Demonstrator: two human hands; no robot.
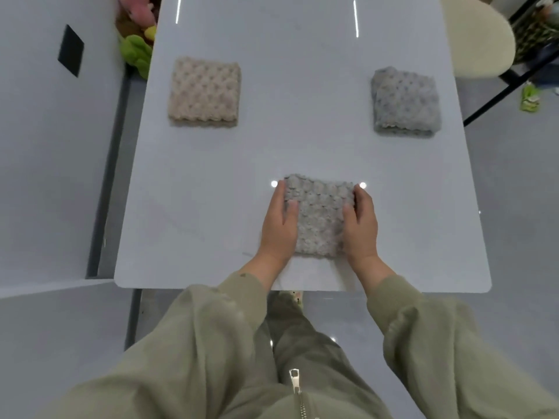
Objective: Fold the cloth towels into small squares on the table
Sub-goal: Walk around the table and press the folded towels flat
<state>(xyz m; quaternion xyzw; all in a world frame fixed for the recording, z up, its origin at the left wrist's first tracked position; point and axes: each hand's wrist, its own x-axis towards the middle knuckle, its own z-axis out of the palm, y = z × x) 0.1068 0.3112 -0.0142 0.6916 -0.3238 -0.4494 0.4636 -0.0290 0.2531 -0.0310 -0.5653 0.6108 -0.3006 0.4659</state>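
Note:
A grey bubble-textured towel [319, 213] lies folded into a small square near the front edge of the white table [302, 146]. My left hand [279, 225] lies along its left side, thumb on top and fingers straight against the edge. My right hand [361, 225] mirrors it on the right side, thumb resting on the cloth. A beige folded towel [205, 92] sits at the back left. A blue-grey folded towel [405, 102] sits at the back right.
Plush toys [137, 34] lie off the table's far left corner. A cream round chair [478, 37] stands beyond the right edge, with a black rack [520, 71] behind it. A white cabinet [45, 140] runs along the left side.

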